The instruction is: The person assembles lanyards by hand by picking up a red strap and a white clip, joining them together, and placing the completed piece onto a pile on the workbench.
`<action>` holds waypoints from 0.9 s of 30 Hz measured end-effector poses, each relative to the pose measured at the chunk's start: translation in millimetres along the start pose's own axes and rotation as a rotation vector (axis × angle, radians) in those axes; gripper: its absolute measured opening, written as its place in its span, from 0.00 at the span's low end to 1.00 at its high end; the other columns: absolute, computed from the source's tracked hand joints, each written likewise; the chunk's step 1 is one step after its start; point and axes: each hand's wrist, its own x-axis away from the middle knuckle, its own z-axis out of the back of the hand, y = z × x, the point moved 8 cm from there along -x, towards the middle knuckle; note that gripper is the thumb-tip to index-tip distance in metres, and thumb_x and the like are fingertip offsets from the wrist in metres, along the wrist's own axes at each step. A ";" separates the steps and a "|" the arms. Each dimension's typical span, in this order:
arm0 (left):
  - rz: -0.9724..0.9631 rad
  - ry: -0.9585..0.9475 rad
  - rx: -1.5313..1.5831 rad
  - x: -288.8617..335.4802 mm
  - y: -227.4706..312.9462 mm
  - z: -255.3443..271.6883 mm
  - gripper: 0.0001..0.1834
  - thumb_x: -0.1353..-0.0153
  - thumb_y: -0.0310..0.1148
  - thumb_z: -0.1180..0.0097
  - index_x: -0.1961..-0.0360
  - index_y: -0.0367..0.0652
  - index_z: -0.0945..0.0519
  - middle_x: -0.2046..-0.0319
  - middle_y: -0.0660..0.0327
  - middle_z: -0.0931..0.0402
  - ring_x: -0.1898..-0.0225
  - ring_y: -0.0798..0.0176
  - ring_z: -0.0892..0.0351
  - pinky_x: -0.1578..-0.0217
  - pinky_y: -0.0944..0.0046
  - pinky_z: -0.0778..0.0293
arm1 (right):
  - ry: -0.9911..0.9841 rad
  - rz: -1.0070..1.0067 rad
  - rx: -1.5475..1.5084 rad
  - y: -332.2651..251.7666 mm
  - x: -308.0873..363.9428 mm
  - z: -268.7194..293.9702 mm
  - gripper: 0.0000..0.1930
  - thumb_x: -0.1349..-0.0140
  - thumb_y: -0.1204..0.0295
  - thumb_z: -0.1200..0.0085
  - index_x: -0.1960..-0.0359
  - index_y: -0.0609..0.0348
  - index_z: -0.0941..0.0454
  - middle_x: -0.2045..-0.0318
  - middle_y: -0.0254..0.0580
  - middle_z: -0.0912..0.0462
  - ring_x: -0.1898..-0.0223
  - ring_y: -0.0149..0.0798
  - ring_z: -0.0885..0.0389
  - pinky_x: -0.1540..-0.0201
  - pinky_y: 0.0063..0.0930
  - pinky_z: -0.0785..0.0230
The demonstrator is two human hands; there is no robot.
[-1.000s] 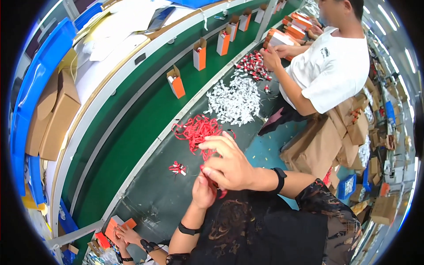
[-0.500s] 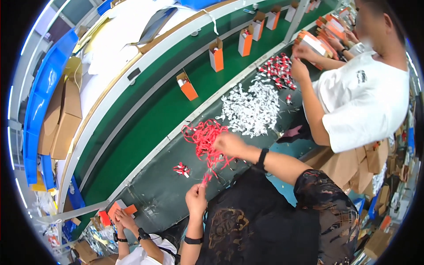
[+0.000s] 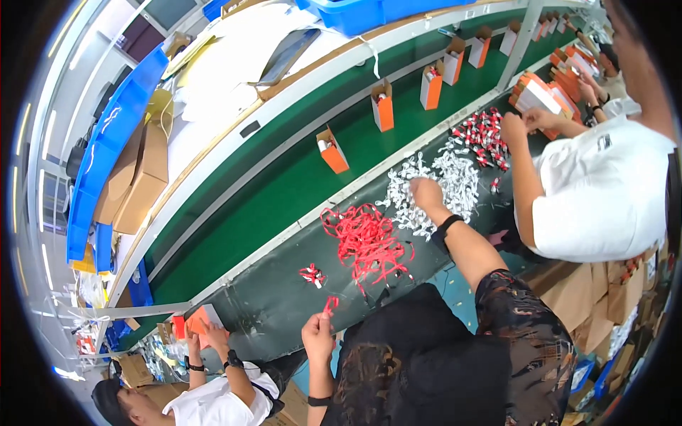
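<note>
My left hand (image 3: 318, 336) is closed near the front edge of the bench, pinching a short red strap (image 3: 331, 304) that sticks up above the thumb. My right hand (image 3: 428, 195) reaches over a pile of small white looped cords (image 3: 458, 177). Its fingers are curled down at the pile, and whatever lies between them is hidden. Between my hands spreads a tangled heap of red straps (image 3: 366, 241). A small red-and-white bundle (image 3: 311, 275) lies left of that heap.
Beyond the dark bench (image 3: 263, 305) a green conveyor (image 3: 263, 206) carries orange-and-white boxes (image 3: 332, 150). Red-and-black bundles (image 3: 483, 138) lie farther right, beside a co-worker in white (image 3: 597, 188). Another co-worker (image 3: 227, 390) handles an orange box (image 3: 206, 325) at lower left.
My right hand has moved from the red heap to the white pile. My left hand has drawn its red strap clear of the heap. The whole view has shifted slightly.
</note>
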 end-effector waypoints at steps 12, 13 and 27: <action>-0.299 -0.369 0.270 -15.5 127.6 -38.8 0.14 0.30 0.38 0.50 0.62 0.37 0.21 0.78 0.71 0.30 0.81 0.78 0.40 0.78 0.76 0.44 | -0.390 -0.233 -1.681 -137.2 158.0 75.2 0.08 0.39 0.78 0.44 0.58 0.58 0.23 0.71 0.32 0.19 0.78 0.22 0.26 0.77 0.14 0.36; -0.300 -0.411 0.328 -16.9 132.5 -49.1 0.14 0.29 0.38 0.51 0.62 0.37 0.21 0.79 0.71 0.30 0.81 0.78 0.39 0.78 0.76 0.44 | -0.410 -0.197 -1.673 -156.3 170.3 77.1 0.08 0.39 0.78 0.44 0.58 0.58 0.22 0.72 0.31 0.19 0.78 0.22 0.26 0.77 0.14 0.36; -0.191 -0.473 0.317 -10.8 103.5 -32.7 0.13 0.30 0.37 0.51 0.61 0.39 0.20 0.79 0.71 0.31 0.81 0.79 0.39 0.79 0.76 0.42 | -0.446 -0.079 -1.733 -232.6 210.6 92.0 0.05 0.37 0.78 0.46 0.59 0.60 0.24 0.70 0.31 0.20 0.75 0.22 0.25 0.74 0.14 0.35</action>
